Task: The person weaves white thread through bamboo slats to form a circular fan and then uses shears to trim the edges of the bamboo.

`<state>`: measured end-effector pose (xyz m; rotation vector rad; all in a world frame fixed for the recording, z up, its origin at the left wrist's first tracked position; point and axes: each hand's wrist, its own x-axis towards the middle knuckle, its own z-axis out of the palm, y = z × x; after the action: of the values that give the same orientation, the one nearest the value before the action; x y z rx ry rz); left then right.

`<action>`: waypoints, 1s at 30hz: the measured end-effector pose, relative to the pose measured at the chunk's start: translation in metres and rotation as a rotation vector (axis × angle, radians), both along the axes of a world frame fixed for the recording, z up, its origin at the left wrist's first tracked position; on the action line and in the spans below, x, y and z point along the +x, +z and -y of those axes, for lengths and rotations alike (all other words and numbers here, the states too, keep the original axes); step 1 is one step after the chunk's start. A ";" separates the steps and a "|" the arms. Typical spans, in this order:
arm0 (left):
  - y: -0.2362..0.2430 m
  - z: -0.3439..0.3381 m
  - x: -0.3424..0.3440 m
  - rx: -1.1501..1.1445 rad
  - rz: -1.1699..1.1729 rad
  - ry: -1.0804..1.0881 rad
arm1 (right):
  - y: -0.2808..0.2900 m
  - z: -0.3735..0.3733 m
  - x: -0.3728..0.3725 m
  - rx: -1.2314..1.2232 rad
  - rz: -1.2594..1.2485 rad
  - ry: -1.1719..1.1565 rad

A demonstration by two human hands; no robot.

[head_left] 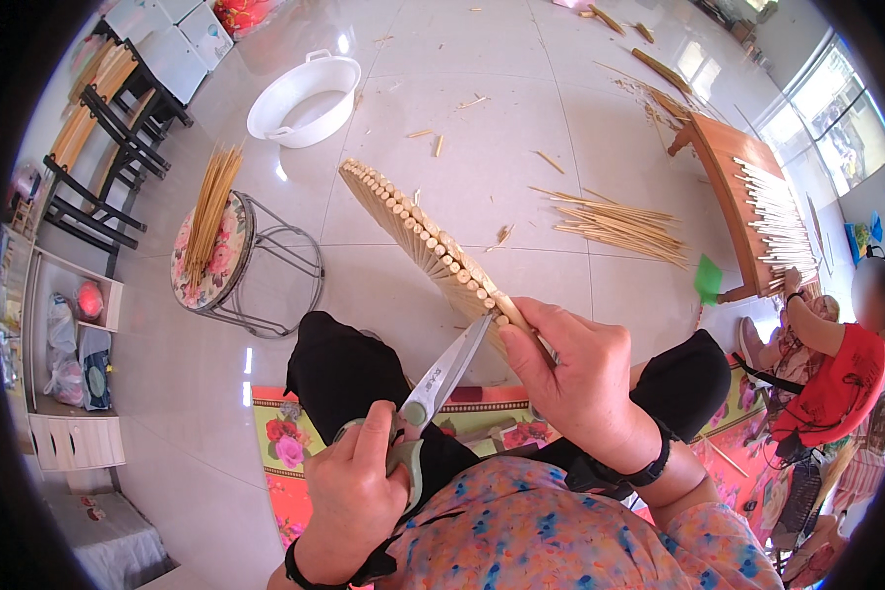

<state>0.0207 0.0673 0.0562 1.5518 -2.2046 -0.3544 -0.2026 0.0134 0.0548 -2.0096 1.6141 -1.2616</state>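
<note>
My left hand (349, 487) is closed around the green handles of a pair of scissors (444, 377), fingers through the loops. The blades point up and to the right, their tips at the lower end of a row of straw stalks (413, 236). These pale stalks are joined side by side into a long, slightly curved strip, with round ends facing me. Gripping its lower right end, my right hand (585, 379) has the thumb on the near side. The strip slants up and left over my knees; the right fingers behind it are partly hidden.
A bundle of stalks (211, 221) lies on a round flowered stool (244, 258) at left. Beyond stands a white basin (305, 103). More loose stalks (619, 224) lie on the floor. At right, a person in red (836, 374) reaches to pale sticks on a wooden table (723, 162).
</note>
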 end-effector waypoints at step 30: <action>-0.017 0.012 -0.004 -0.208 0.009 0.000 | 0.005 0.000 0.001 0.049 0.017 -0.077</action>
<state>0.0171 0.0558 0.0393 1.4437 -2.1707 -0.1138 -0.2019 0.0131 0.0596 -1.9200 1.7118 -1.2498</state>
